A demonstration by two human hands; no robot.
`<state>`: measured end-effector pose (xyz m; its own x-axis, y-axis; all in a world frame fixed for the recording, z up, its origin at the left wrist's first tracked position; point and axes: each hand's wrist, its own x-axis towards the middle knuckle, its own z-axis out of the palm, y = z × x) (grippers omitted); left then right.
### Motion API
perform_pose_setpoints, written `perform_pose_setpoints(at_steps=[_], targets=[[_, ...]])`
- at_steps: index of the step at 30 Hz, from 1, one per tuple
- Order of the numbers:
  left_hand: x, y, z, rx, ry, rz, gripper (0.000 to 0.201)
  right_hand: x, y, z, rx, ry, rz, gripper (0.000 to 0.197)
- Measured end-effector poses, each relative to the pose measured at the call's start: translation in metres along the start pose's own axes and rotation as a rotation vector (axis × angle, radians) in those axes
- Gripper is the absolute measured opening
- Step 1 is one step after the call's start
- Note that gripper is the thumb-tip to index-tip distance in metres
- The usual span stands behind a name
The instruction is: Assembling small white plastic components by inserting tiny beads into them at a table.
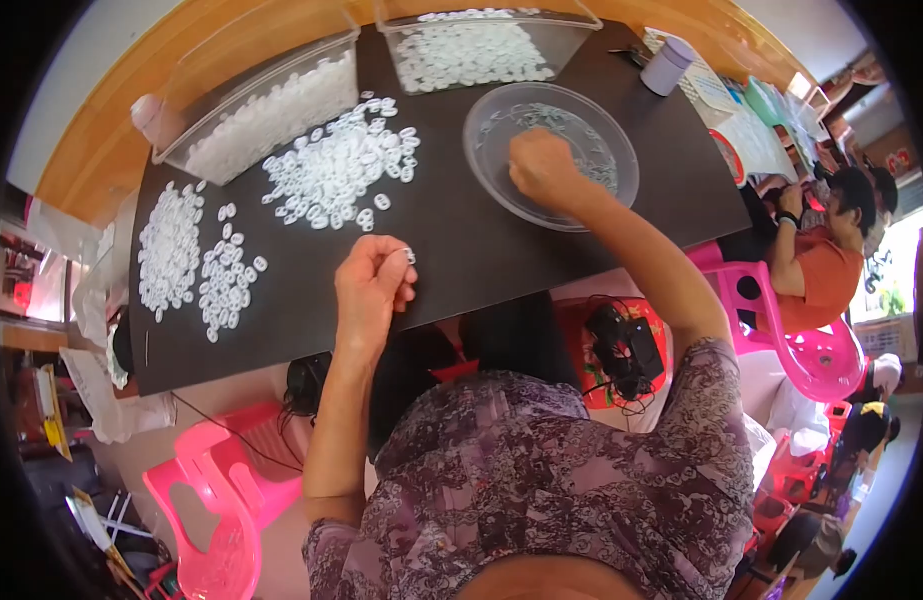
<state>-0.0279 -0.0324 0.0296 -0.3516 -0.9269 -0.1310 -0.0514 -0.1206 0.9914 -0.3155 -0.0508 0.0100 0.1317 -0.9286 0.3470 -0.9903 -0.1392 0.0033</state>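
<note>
My left hand [369, 280] is closed in a pinch near the table's front edge. A small white oval plastic piece [410, 257] shows between its thumb and fingers. My right hand [543, 168] reaches into a round clear basin [468, 148], its fingers curled together; whatever they grip is hidden. Thin small metal pieces [601, 165] lie scattered over the basin's bottom. Left of the basin, a heap of white oval pieces with holes [336, 170] rests on the dark table [436, 215]. Two smaller groups, a left pile [168, 250] and a looser cluster [226, 285], lie farther left.
Behind the heaps stand two clear boxes of white pieces, a left box [209, 162] and a far box [573, 48]. A lidded purple cup [667, 68] stands far right. Pink chairs [216, 470] flank me. At right sits another person [826, 260] in orange.
</note>
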Motion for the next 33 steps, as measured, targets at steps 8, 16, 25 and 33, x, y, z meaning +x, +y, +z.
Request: perform_pose_setpoints(at_steps=[8, 16, 25, 33], targets=[[-0.007, -0.002, -0.002, -0.568, -0.157, -0.13, 0.01, -0.01, -0.041, -0.055, 0.539, 0.121, 0.143, 0.006], [-0.01, 0.001, -0.002, -0.736, -0.2, -0.16, 0.01, -0.023, -0.107, -0.07, 1.035, -0.004, 0.28, 0.005], [-0.02, 0.004, 0.0, -0.657, -0.083, -0.082, 0.011, -0.034, -0.133, -0.059, 1.246, -0.051, 0.166, 0.011], [-0.027, -0.012, -0.003, -0.6, -0.093, -0.05, 0.012, -0.037, -0.152, -0.054, 1.43, -0.171, 0.373, 0.011]])
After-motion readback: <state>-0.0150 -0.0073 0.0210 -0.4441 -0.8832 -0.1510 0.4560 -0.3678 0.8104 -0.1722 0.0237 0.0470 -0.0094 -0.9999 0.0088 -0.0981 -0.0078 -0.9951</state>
